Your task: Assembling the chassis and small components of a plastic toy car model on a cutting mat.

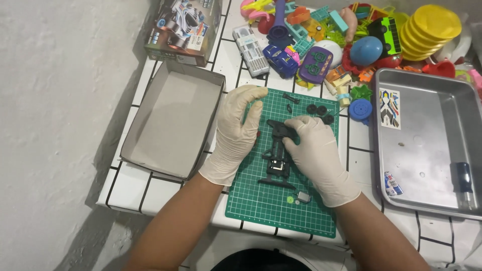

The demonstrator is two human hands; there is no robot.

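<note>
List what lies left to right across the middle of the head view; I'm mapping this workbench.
Open cardboard box → left hand → black toy chassis → right hand → metal tray → screwdriver.

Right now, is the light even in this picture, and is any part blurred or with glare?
Head view: soft, even light; the open cardboard box casts a shadow leftward on the wall. Mild glare on the metal tray. Both gloved hands, left and right, look sharp; edges bend slightly.
</note>
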